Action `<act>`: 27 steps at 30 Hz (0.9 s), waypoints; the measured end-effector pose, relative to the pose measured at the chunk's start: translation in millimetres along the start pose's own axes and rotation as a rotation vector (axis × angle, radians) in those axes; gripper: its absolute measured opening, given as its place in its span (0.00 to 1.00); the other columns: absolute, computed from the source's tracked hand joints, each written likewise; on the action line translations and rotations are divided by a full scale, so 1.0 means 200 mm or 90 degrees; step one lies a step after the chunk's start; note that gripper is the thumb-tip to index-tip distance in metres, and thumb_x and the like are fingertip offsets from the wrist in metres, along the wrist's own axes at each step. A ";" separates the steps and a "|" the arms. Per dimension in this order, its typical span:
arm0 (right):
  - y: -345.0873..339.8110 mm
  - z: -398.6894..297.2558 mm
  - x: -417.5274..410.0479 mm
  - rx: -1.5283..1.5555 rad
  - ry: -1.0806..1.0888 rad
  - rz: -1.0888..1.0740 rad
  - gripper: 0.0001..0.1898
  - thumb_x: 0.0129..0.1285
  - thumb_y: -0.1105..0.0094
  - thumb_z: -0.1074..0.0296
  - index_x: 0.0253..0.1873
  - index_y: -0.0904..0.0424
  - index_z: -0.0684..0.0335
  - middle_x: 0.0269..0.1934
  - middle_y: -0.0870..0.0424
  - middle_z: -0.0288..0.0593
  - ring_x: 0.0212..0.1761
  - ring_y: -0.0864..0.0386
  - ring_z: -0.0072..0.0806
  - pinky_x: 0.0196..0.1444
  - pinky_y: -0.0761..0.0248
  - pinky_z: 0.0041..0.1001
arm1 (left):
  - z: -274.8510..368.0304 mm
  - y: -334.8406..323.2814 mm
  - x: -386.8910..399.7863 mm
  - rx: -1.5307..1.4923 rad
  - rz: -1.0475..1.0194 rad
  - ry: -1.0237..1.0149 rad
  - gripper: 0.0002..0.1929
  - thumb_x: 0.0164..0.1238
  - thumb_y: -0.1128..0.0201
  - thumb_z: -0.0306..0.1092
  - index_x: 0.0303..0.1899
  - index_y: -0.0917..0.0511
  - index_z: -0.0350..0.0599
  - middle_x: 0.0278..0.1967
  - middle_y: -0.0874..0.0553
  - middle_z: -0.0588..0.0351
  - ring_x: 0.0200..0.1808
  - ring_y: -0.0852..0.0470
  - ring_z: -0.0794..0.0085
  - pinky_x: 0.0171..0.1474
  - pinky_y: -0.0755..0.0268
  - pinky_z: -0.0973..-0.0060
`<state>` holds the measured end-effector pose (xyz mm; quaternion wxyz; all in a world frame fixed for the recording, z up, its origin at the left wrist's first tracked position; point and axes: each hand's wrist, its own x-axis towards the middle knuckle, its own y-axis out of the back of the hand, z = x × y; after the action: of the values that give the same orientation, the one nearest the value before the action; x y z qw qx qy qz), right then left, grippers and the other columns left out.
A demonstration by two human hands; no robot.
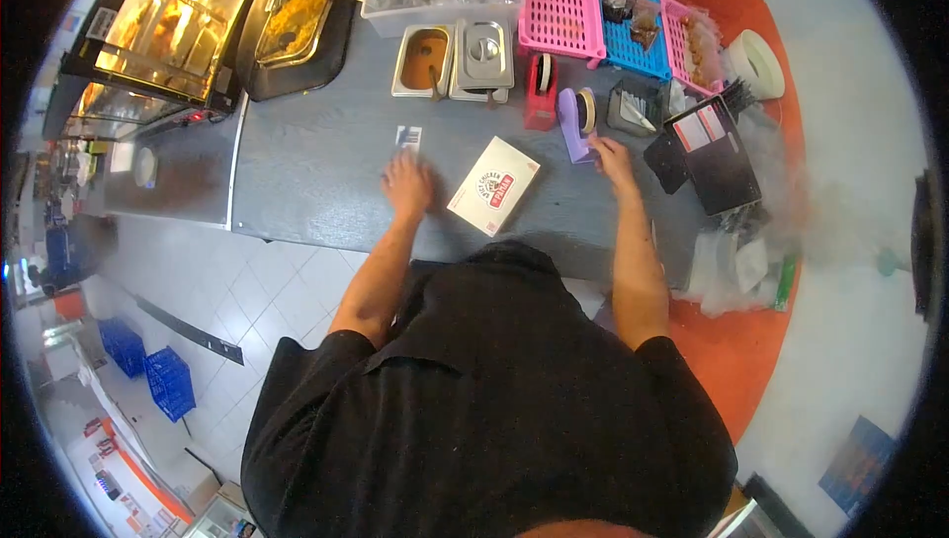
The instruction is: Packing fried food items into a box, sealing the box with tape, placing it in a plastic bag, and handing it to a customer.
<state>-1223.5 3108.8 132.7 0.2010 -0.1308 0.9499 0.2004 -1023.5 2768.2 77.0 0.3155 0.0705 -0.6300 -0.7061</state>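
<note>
A closed white printed cardboard food box (495, 186) lies tilted on the grey counter between my hands. My left hand (408, 186) rests on the counter to its left, fingertips at the lower edge of a small printed paper slip (409, 139); whether it grips the slip cannot be told. My right hand (614, 161) is at the near right end of a purple tape dispenser (574, 127) holding a roll of tape, its fingers bent; whether they hold tape is too small to tell. A red tape dispenser (541, 93) stands left of the purple one.
Steel food pans (482, 60), one with sauce, stand at the back beside a plastic tub (445, 18) of bags. Pink (561, 12) and blue baskets (634, 41) are back right. A dark box (713, 156) lies right. A lit food warmer (159, 34) and a foil tray (296, 21) are left.
</note>
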 end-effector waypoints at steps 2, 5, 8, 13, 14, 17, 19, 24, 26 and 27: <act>0.04 0.09 0.02 0.218 0.008 -0.073 0.12 0.61 0.38 0.59 0.43 0.18 0.62 0.33 0.18 0.38 0.35 0.22 0.24 0.39 0.30 0.25 | -0.09 0.06 0.03 0.003 -0.049 -0.030 0.19 0.66 0.46 0.41 0.56 0.27 0.49 0.51 0.23 0.50 0.53 0.27 0.53 0.57 0.40 0.49; 0.01 0.09 -0.07 0.528 0.006 -0.092 0.08 0.58 0.37 0.67 0.39 0.19 0.65 0.32 0.18 0.37 0.33 0.23 0.25 0.37 0.31 0.26 | -0.22 0.10 0.09 -0.023 -0.140 -0.024 0.15 0.64 0.45 0.38 0.51 0.22 0.51 0.47 0.19 0.51 0.51 0.24 0.55 0.57 0.38 0.50; 0.05 0.23 -0.08 -0.124 0.246 0.076 0.07 0.56 0.38 0.71 0.35 0.19 0.69 0.32 0.18 0.39 0.34 0.21 0.29 0.40 0.30 0.25 | -0.13 0.13 0.13 -0.217 -0.162 -0.013 0.12 0.62 0.44 0.33 0.44 0.18 0.49 0.41 0.17 0.49 0.47 0.22 0.55 0.54 0.34 0.56; -0.03 0.26 -0.13 -0.369 0.182 0.224 0.09 0.56 0.39 0.67 0.37 0.18 0.66 0.31 0.18 0.46 0.36 0.21 0.34 0.41 0.31 0.33 | 0.36 0.34 -0.02 -0.360 -0.262 -0.174 0.10 0.61 0.45 0.30 0.41 0.19 0.43 0.42 0.17 0.49 0.43 0.21 0.54 0.47 0.28 0.60; -0.07 0.20 -0.16 -0.309 -0.001 0.111 0.08 0.56 0.39 0.66 0.36 0.18 0.65 0.30 0.18 0.45 0.34 0.21 0.36 0.40 0.31 0.33 | 0.37 0.31 -0.07 -0.225 -0.278 -0.337 0.12 0.63 0.45 0.34 0.46 0.21 0.46 0.50 0.21 0.55 0.46 0.22 0.57 0.48 0.28 0.61; -0.21 0.23 -0.23 -0.116 0.209 -0.018 0.10 0.61 0.43 0.65 0.39 0.21 0.66 0.28 0.21 0.46 0.32 0.24 0.44 0.37 0.32 0.37 | 0.44 0.31 -0.16 -0.212 -0.198 -0.414 0.14 0.63 0.43 0.36 0.50 0.23 0.48 0.55 0.25 0.59 0.49 0.25 0.59 0.50 0.29 0.63; -0.34 0.06 -0.30 -0.240 0.416 -0.018 0.10 0.63 0.45 0.64 0.40 0.22 0.64 0.35 0.22 0.46 0.40 0.26 0.44 0.43 0.33 0.39 | 0.42 0.31 -0.17 -0.245 -0.232 -0.399 0.14 0.62 0.42 0.38 0.49 0.22 0.48 0.55 0.25 0.54 0.51 0.26 0.57 0.53 0.29 0.62; -0.49 -0.30 -0.29 -0.556 0.469 -0.091 0.09 0.64 0.48 0.60 0.41 0.22 0.57 0.46 0.28 0.47 0.53 0.32 0.43 0.52 0.36 0.41 | 0.40 0.24 -0.18 -0.243 -0.206 -0.539 0.20 0.60 0.41 0.35 0.54 0.25 0.41 0.52 0.27 0.44 0.54 0.28 0.54 0.54 0.28 0.62; -0.51 -0.32 -0.21 -0.643 0.527 -0.113 0.09 0.63 0.48 0.58 0.42 0.21 0.52 0.46 0.28 0.47 0.55 0.32 0.43 0.51 0.34 0.42 | 0.46 0.30 -0.20 -0.343 -0.292 -0.421 0.21 0.60 0.41 0.34 0.55 0.26 0.39 0.52 0.28 0.42 0.53 0.27 0.52 0.53 0.27 0.61; -0.52 -0.34 -0.19 -0.643 0.529 -0.113 0.09 0.63 0.48 0.58 0.42 0.21 0.52 0.46 0.28 0.47 0.55 0.32 0.43 0.51 0.34 0.42 | 0.47 0.33 -0.21 -0.438 -0.373 -0.287 0.22 0.60 0.41 0.33 0.56 0.28 0.38 0.52 0.29 0.40 0.52 0.26 0.50 0.52 0.26 0.60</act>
<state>-1177.2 2993.2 172.7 -0.2526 -0.3531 0.7232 0.5371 -1014.1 2868.5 144.1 -0.0350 -0.0181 -0.3671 -0.9294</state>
